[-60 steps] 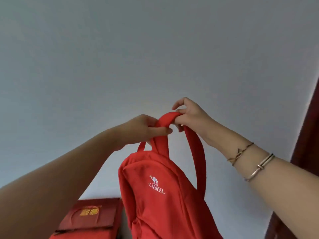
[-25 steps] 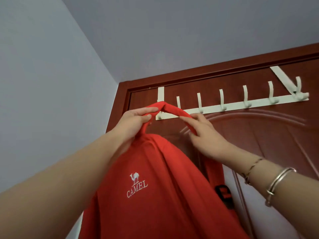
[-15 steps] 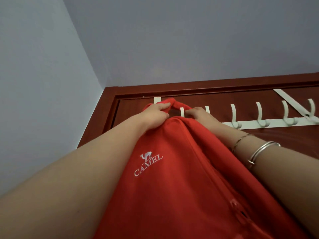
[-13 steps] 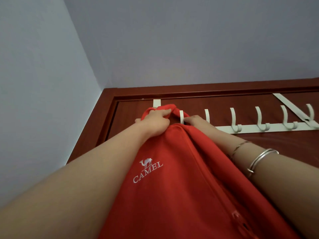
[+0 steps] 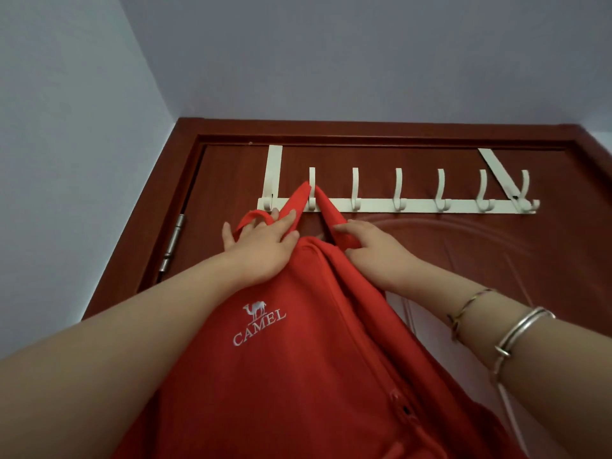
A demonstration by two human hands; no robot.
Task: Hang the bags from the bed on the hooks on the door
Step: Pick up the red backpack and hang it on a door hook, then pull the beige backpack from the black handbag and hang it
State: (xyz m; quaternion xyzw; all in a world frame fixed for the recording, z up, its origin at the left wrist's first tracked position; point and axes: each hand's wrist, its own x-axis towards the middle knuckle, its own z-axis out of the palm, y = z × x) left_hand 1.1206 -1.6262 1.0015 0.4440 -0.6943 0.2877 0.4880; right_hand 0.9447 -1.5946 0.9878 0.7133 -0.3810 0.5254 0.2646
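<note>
A red bag [image 5: 298, 359] with a white CAMEL logo fills the lower middle of the head view. Its strap [image 5: 299, 200] loops over the second hook from the left [image 5: 311, 190] of a white over-door hook rack [image 5: 397, 205] on the dark red door [image 5: 496, 253]. My left hand [image 5: 265, 246] grips the strap's left side just below the rack. My right hand [image 5: 371, 250] holds the strap's right side, fingers pinching the fabric. A second strap loop [image 5: 255, 216] shows behind my left fingers.
Several hooks to the right of the strap hang bare [image 5: 440, 190]. A pale wall [image 5: 73, 160] meets the door frame on the left, beside a metal hinge [image 5: 174, 240]. The ceiling [image 5: 364, 54] fills the top. Two bracelets [image 5: 516, 332] circle my right wrist.
The strap, held bunched in front of the rack half a second ago, now sits over the second hook. Both hands have dropped lower along the strap.
</note>
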